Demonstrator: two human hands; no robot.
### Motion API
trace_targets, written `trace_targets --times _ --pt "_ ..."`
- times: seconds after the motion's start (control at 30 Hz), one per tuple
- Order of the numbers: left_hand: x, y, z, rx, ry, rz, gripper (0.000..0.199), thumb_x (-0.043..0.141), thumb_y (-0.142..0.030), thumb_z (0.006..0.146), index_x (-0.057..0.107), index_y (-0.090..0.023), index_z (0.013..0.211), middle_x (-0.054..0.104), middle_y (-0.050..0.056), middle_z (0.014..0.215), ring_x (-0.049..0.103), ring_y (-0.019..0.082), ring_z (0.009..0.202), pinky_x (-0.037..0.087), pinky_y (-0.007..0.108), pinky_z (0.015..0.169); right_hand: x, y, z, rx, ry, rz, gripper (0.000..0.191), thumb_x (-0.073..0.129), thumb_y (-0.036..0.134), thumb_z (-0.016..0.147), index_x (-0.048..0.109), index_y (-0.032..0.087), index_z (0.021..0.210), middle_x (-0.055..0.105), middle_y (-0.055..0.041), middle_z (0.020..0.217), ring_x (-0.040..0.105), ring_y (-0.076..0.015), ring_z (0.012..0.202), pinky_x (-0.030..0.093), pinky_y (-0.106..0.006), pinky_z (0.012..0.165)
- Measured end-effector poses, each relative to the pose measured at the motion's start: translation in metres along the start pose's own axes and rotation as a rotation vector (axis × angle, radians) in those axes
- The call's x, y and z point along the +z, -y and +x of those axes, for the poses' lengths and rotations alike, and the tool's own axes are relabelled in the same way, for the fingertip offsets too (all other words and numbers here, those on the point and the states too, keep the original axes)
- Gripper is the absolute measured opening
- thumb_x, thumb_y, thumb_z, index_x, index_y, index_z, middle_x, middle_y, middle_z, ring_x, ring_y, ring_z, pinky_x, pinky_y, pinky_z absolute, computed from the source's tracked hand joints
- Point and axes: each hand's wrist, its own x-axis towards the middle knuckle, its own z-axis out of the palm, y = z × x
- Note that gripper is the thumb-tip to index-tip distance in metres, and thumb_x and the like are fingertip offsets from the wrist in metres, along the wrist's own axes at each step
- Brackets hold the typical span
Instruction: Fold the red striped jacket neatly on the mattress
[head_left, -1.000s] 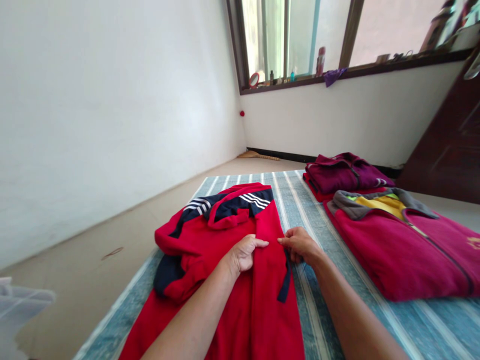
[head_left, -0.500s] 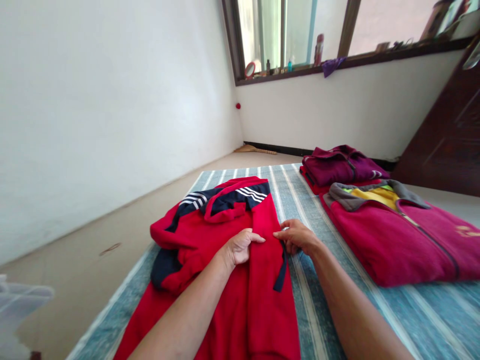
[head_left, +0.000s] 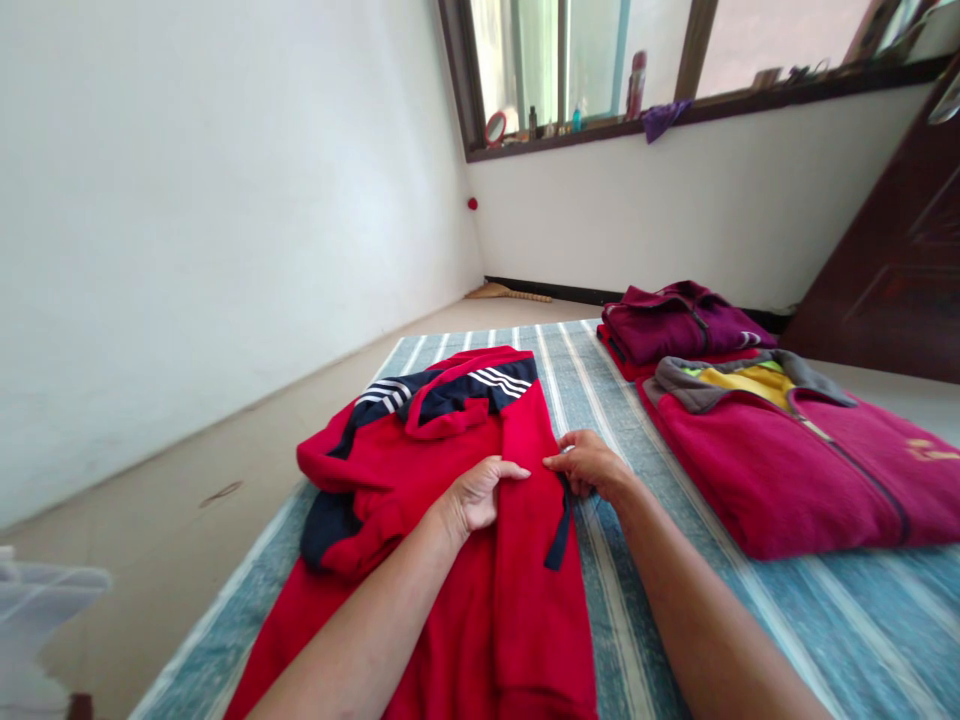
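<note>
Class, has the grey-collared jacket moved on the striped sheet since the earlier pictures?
No: the grey-collared jacket lies against the same stripes of the striped sheet; only the camera view has shifted.

Striped surface point(head_left: 592, 380), probably bed | red garment point(head_left: 435, 465) | pink jacket point(head_left: 810, 470) | folded stack point(head_left: 667, 325)

Bare left hand point(head_left: 478, 495), bare right hand point(head_left: 592, 466), uncovered forearms point(head_left: 379, 612)

Bright daylight from window point(head_left: 596, 60) top R, soft sheen on L wall point(head_left: 375, 130), wide-angle stretch nr edges
</note>
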Motion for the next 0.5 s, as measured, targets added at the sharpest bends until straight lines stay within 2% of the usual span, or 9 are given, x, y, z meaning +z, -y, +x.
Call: trace_targets --times 0.17,0.23,0.5 --pt "0.000 0.003 -0.002 0.010 0.023 0.030 0.017 0.065 -0.007 0.068 0.067 -0.007 0.084 0.073 0.012 0.076 0.071 0.023 0.071 0.054 0.034 0.079 0.002 0.001 0.001 -0.005 -0.017 -0.037 0.019 0.068 0.025 0.077 0.052 0.016 0.082 0.043 0.0090 0.033 0.043 -0.0078 0.027 0.027 -0.013 0.031" --pt "0.002 0.004 -0.005 0.027 -0.003 0.067 0.020 0.068 -0.007 0.066 0.066 -0.007 0.086 0.073 0.012 0.078 0.071 0.024 0.073 0.054 0.036 0.079 0.003 0.002 0.000 -0.006 -0.027 -0.059 0.017 0.066 0.022 0.078 0.052 0.016 0.083 0.043 0.0088 0.032 0.043 -0.0086 0.027 0.027 -0.014 0.030" --pt "0.010 0.009 -0.033 0.052 -0.095 0.227 0.035 0.079 -0.012 0.054 0.063 -0.012 0.085 0.073 0.009 0.077 0.070 0.024 0.069 0.056 0.036 0.068 0.004 0.000 0.004 -0.027 -0.113 -0.205 0.019 0.069 0.022 0.074 0.054 0.015 0.085 0.044 0.0077 0.034 0.044 -0.0098 0.029 0.030 -0.016 0.031"
